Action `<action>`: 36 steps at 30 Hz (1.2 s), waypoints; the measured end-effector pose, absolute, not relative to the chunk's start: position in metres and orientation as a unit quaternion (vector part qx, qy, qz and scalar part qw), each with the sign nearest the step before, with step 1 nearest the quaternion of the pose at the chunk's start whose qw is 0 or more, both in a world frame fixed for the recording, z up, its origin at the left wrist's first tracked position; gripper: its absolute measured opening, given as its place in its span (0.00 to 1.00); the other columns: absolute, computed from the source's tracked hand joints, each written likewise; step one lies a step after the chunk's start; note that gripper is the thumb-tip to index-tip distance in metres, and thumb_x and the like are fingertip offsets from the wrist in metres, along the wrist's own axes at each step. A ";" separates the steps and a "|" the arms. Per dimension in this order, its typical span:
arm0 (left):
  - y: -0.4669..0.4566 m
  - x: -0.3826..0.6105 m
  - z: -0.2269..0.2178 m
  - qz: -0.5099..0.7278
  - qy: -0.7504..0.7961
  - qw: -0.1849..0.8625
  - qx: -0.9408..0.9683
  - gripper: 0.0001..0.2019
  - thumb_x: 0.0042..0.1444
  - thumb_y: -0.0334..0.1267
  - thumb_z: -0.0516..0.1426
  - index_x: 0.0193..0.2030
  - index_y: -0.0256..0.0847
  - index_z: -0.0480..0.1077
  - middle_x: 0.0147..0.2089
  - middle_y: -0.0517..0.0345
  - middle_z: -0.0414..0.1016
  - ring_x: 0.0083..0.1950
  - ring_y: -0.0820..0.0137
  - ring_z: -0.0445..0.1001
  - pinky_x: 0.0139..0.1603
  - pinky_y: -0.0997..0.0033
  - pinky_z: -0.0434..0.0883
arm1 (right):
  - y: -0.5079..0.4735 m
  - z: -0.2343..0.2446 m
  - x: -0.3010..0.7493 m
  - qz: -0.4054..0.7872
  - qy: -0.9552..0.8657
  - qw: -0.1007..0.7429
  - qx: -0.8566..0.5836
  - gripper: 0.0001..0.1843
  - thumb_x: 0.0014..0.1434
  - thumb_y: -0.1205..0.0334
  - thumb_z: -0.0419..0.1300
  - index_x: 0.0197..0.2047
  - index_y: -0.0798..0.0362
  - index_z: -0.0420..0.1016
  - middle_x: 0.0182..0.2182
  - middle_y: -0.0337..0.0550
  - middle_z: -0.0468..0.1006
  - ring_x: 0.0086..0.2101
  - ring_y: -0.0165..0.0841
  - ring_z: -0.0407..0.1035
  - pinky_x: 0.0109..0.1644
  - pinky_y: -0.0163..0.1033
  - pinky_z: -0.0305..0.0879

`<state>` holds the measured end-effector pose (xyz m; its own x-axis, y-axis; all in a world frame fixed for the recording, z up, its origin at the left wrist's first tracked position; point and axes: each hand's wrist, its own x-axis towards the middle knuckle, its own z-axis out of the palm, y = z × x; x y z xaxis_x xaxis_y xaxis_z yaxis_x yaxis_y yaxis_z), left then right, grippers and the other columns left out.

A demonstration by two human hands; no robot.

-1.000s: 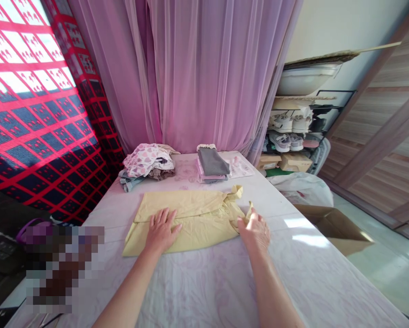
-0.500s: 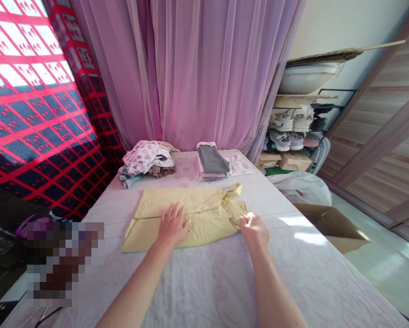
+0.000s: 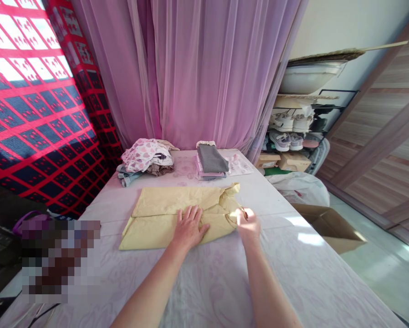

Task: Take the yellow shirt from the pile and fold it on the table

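A pale yellow garment (image 3: 163, 214) lies partly folded across the table (image 3: 293, 273), which has a light patterned cover. My left hand (image 3: 190, 225) rests flat on the middle of the garment with its fingers spread. My right hand (image 3: 248, 223) is at the garment's right end, its fingers closed in a pinch on the cloth near the collar.
A loose heap of clothes (image 3: 145, 159) with a heart-print piece on top sits at the far left of the table. A folded stack (image 3: 211, 163) with a grey piece on top sits beside it. A cardboard box (image 3: 330, 225) and a shoe rack (image 3: 293, 132) stand to the right.
My left hand has slid to the right along the yellow garment. My right hand has moved left, bringing the garment's right end inward.
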<state>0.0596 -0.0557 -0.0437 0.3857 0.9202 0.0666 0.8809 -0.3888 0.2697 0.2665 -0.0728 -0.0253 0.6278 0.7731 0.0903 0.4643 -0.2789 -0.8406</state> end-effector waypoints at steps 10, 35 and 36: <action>-0.026 0.030 -0.041 0.398 0.541 0.472 0.571 0.30 0.67 0.55 0.39 0.68 0.43 0.59 0.71 0.47 0.61 0.70 0.63 0.60 0.72 0.53 0.53 | -0.051 0.029 0.172 0.158 -0.582 0.400 -0.690 0.15 0.60 0.56 0.54 0.46 0.49 0.77 0.41 0.45 0.82 0.42 0.37 0.75 0.48 0.38 0.67; -0.032 -0.064 -0.037 0.530 0.590 0.456 0.404 0.35 0.47 0.30 0.57 0.66 0.41 0.63 0.48 0.55 0.77 0.43 0.70 0.76 0.46 0.72 0.71 | -0.078 -0.050 0.159 0.065 -0.746 0.205 -0.630 0.19 0.66 0.59 0.52 0.58 0.48 0.72 0.62 0.46 0.69 0.62 0.38 0.59 0.64 0.46 0.53; -0.032 -0.071 -0.036 0.538 0.587 0.464 0.388 0.33 0.48 0.30 0.56 0.65 0.40 0.64 0.50 0.54 0.77 0.44 0.70 0.76 0.46 0.73 0.71 | -0.078 -0.050 0.160 0.064 -0.746 0.209 -0.629 0.19 0.66 0.59 0.52 0.58 0.49 0.72 0.62 0.46 0.70 0.62 0.38 0.59 0.63 0.46 0.53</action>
